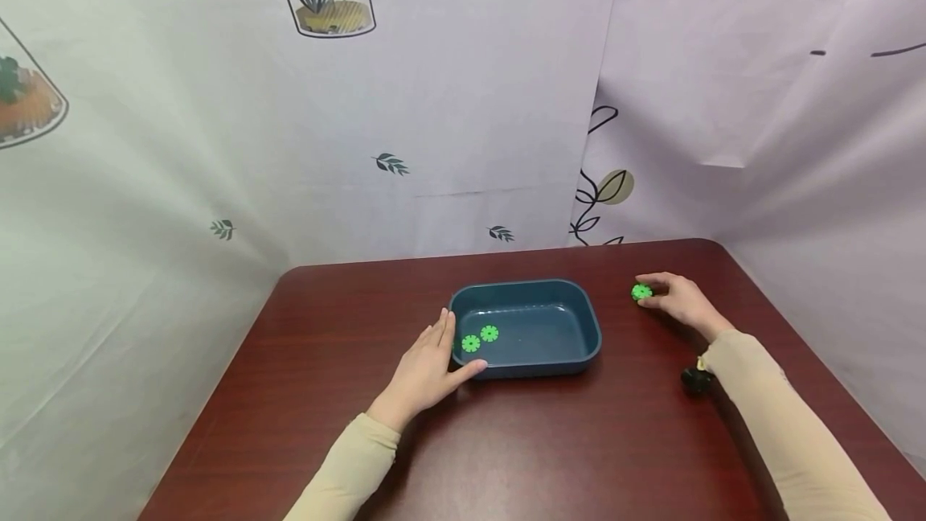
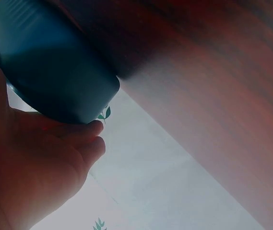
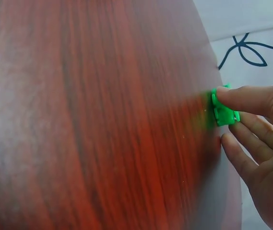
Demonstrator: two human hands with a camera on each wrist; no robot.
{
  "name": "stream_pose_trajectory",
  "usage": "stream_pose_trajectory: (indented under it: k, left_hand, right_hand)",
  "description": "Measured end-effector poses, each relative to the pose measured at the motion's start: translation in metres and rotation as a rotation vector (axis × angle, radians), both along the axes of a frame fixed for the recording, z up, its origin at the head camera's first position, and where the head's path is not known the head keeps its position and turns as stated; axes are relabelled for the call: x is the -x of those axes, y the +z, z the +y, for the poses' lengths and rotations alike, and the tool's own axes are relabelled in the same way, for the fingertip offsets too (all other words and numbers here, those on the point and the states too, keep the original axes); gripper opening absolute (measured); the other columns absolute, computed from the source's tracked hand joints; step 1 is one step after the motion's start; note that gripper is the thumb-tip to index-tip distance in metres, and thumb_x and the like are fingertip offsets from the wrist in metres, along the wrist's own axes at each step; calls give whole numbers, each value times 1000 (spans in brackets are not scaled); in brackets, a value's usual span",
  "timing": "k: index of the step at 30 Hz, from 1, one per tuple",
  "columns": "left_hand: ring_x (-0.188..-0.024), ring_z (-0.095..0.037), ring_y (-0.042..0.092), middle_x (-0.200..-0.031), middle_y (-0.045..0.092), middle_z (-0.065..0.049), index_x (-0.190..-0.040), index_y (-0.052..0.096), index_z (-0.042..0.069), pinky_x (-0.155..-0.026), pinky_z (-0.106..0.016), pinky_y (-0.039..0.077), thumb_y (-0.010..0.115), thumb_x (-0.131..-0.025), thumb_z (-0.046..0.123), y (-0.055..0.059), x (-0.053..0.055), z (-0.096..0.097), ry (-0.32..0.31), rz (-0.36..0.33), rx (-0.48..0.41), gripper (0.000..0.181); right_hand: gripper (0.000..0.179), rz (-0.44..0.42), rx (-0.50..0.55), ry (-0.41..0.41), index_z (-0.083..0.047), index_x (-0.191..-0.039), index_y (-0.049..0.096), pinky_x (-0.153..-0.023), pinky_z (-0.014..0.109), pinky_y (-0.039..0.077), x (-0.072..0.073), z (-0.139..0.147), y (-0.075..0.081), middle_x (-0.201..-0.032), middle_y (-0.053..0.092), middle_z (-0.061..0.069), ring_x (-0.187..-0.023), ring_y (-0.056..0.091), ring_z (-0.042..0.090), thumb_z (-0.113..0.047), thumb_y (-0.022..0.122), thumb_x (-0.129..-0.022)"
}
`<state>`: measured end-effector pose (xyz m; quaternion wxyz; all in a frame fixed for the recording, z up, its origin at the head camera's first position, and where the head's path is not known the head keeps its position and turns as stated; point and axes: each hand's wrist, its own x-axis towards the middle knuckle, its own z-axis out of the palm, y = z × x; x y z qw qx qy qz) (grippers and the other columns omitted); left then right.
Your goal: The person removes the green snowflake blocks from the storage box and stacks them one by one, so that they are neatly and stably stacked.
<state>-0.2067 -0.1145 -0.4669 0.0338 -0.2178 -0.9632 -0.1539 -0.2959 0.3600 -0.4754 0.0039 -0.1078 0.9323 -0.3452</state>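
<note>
At the left end of a dark blue rectangular tray [image 1: 524, 368], my left hand [image 1: 423, 364] rests against the side, fingers straight and thumb spread to the front corner. The left wrist view shows those fingers along the tray's outer wall [image 2: 54, 67]. Inside lie two flat green notched discs [image 1: 489, 334], near the left end. To the right of the tray, my right hand [image 1: 680, 300] pinches green notched discs [image 1: 641, 292] between thumb and fingertips. Seen edge-on in the right wrist view, the green discs [image 3: 225, 109] are close over the tabletop.
A dark reddish-brown wooden table [image 1: 550, 441] carries the tray. A small black object [image 1: 696, 380] is beside the right sleeve [image 1: 781, 416]. White printed cloth [image 1: 470, 103] hangs behind the table's far edge and along both sides.
</note>
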Motion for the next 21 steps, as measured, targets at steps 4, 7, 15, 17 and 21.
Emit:
stream_pose_trajectory:
  k: [4, 7, 15, 17, 21]
  left_hand:
    - [-150, -29, 28, -162, 25, -21, -156, 25, -6, -121, -42, 23, 42, -91, 79, 0, 0, 0, 1, 2, 1, 109]
    - [-150, -29, 27, -162, 25, -21, -156, 25, -6, -121, -42, 23, 43, -91, 79, 1, 0, 0, 2, 0, -1, 108]
    - [-150, -29, 28, -162, 25, -21, -156, 24, -6, -121, -42, 23, 46, -92, 76, 2, -1, 1, 4, -9, -2, 107]
    - [-150, -29, 28, -162, 25, -21, -156, 24, -6, -121, -42, 23, 46, -92, 76, 2, -1, 1, 3, -7, -3, 107]
    - [-150, -29, 28, -162, 25, -21, -156, 25, -6, -121, -43, 24, 45, -92, 77, 2, -1, 0, 1, -5, -5, 107]
  right_hand:
    - [55, -1, 2, 3, 7, -140, 54, -102, 63, 40, 1, 1, 0, -132, 57, 32, -122, 54, 47, -15, 72, -93]
    - [55, 0, 5, 4, 7, -140, 54, -102, 63, 40, 1, 1, 0, -132, 58, 32, -121, 54, 47, -15, 72, -94]
    - [55, -9, 5, -7, 7, -140, 53, -102, 63, 40, 1, 1, -2, -131, 58, 32, -121, 55, 47, -16, 72, -94]
    - [55, -11, 5, -8, 7, -140, 53, -102, 63, 41, 1, 1, -2, -131, 58, 32, -121, 55, 47, -16, 72, -94]
    - [55, -6, 10, -4, 7, -140, 53, -102, 62, 41, 0, 1, -3, -131, 58, 32, -120, 56, 47, -16, 72, -94]
